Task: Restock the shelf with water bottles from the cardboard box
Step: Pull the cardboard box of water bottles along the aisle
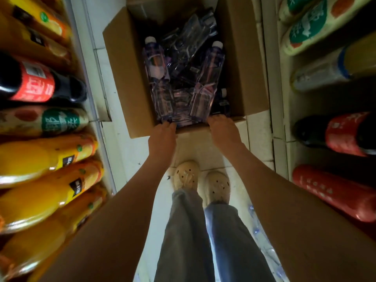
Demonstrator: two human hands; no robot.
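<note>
holding jumbled water bottles (206,80), the cardboard box (126,78) sits open.

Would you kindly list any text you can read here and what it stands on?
No text can be read for certain.
Green-labelled bottle: white characters, too blurred.
Red-labelled dark bottle: white print, blurred.
Orange juice bottles: dark tags, unreadable.
Water bottles in the cardboard box: labels too small.
</note>
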